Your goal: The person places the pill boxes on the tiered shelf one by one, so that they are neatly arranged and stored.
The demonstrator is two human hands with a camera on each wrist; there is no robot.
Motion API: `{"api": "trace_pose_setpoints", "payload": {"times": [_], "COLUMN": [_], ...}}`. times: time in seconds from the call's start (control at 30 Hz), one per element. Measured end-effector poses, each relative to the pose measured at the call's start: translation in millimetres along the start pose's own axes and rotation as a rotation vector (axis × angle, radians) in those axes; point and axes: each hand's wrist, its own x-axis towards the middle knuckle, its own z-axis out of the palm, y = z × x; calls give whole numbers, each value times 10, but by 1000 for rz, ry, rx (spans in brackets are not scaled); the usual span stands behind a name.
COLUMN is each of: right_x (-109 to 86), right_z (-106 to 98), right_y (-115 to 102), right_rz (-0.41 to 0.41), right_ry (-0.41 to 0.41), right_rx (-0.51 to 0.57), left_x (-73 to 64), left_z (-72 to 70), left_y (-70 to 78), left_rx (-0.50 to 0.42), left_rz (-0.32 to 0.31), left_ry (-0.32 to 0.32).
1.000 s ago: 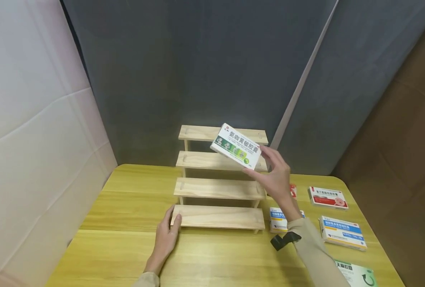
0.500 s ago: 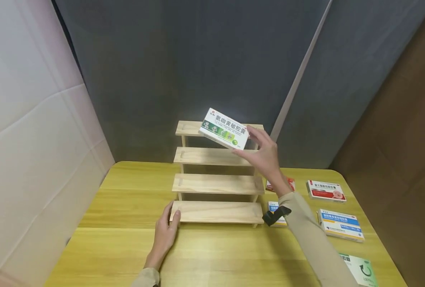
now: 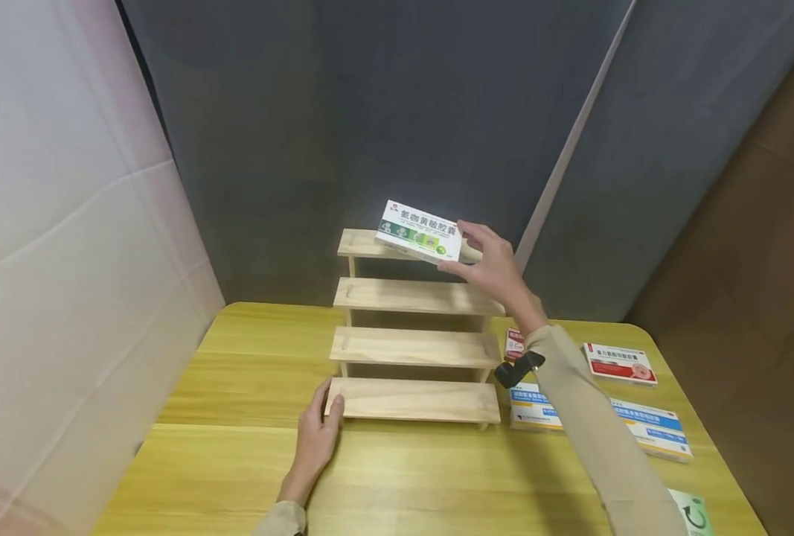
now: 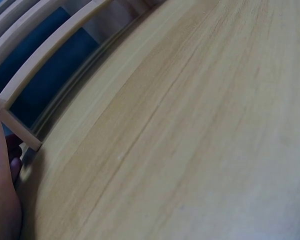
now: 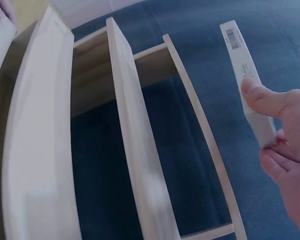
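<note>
My right hand [image 3: 493,260] pinches a white and green medicine box [image 3: 418,232] by its right end, thumb below and fingers above. The box is tilted and overlaps the top tier of a wooden step shelf [image 3: 417,398] in the head view. From the right wrist, the box's barcoded narrow side [image 5: 242,65] shows, apart from the tiers. My left hand [image 3: 316,435] grips the left end of the lowest tier, thumb on top. In the left wrist view its fingers [image 4: 15,162] curl behind the shelf's leg.
Right of the shelf lie a small red box [image 3: 513,344], a red and white box [image 3: 620,363], two blue and white boxes [image 3: 533,408] and a green box [image 3: 694,514], partly behind the sleeve [image 3: 591,417]. A dark curtain [image 3: 269,149] hangs behind the wooden table [image 3: 236,417].
My right hand has carried the medicine box up and to the left, from before the second tier to the top tier, and tilted it less. The left hand stays on the lowest tier.
</note>
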Motion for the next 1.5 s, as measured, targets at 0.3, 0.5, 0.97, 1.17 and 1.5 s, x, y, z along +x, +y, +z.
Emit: {"api": "trace_pose_setpoints", "payload": {"times": [0.3, 0.5, 0.97, 1.17, 1.5], "right_x": [226, 334, 429, 401, 270], "right_z": [-6, 88, 194, 160, -29], "right_y": [57, 130, 204, 239, 262], "right_rz": [50, 53, 17, 49, 141], "right_ry": [-203, -317, -367, -345, -306], "right_rx": [-119, -228, -278, -271, -194], "left_x": [-10, -21, -15, -11, 53], "left_z": [55, 84, 176, 162, 132], "left_y": [14, -23, 107, 209, -38], "left_rx": [-8, 13, -36, -45, -33], "left_rz": [15, 7, 2, 1, 13], "left_ry": [-6, 5, 21, 25, 21]}}
